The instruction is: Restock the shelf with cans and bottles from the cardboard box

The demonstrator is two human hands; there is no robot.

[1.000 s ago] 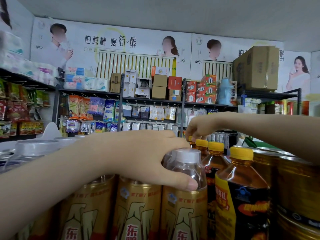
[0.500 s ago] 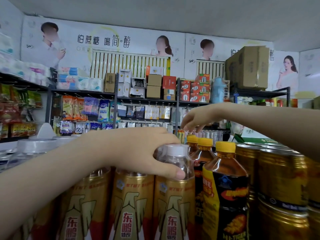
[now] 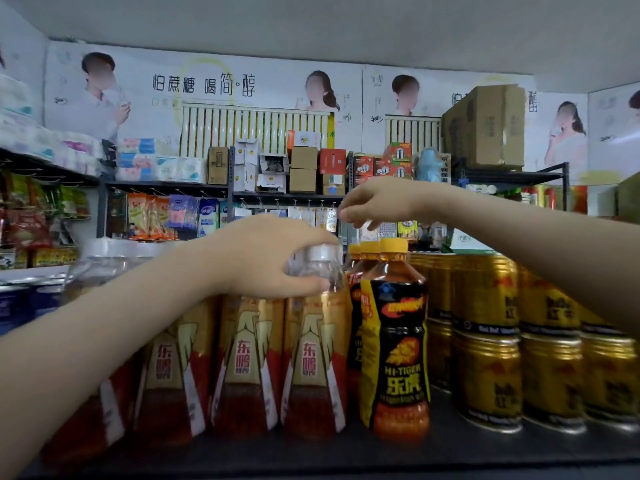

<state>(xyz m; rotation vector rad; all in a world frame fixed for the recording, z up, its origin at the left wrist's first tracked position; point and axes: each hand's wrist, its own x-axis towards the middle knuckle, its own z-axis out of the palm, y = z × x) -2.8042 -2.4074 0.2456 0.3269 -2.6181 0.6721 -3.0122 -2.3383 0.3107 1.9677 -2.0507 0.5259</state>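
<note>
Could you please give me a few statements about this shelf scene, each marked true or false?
1. The left hand grips the white-capped bottle near its top. True.
2. The right hand holds a yellow-capped bottle. False: it hovers above the yellow-capped bottles and holds nothing that can be seen.
3. The gold cans stand stacked in two tiers. True.
4. The yellow-capped bottles stand to the left of the white-capped bottle. False: they stand to its right, between it and the gold cans.
</note>
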